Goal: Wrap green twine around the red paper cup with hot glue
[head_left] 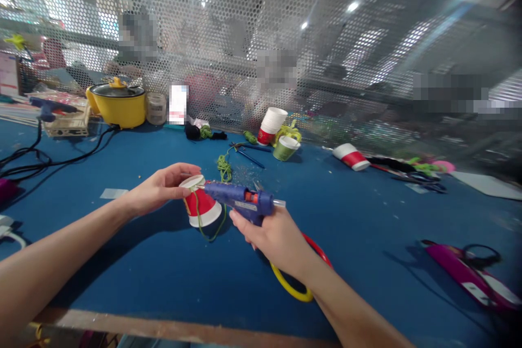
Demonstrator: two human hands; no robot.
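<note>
My left hand (pixel 173 187) grips a red and white paper cup (pixel 203 207), upside down and tilted, by its narrow base end. Green yarn (pixel 198 215) lies against that base and hangs in a loop down the cup's side. My right hand (pixel 273 236) is wrapped round the handle of a blue hot glue gun (pixel 234 196), with a clear glue stick poking from its rear. The gun's nozzle points left and meets or nearly meets the cup's base edge; I cannot tell which. Just behind them a small bundle of green yarn (pixel 224 167) rests on the table.
A yellow electric pot (pixel 122 109), a glass jar (pixel 156 109) and another glue gun (pixel 55 107) with black cords stand back left. Stacked paper cups (pixel 272 122) and a green-wrapped cup (pixel 286 148) are behind. A purple device (pixel 460 269) lies right; a red-yellow ring (pixel 291 286) is under my right forearm.
</note>
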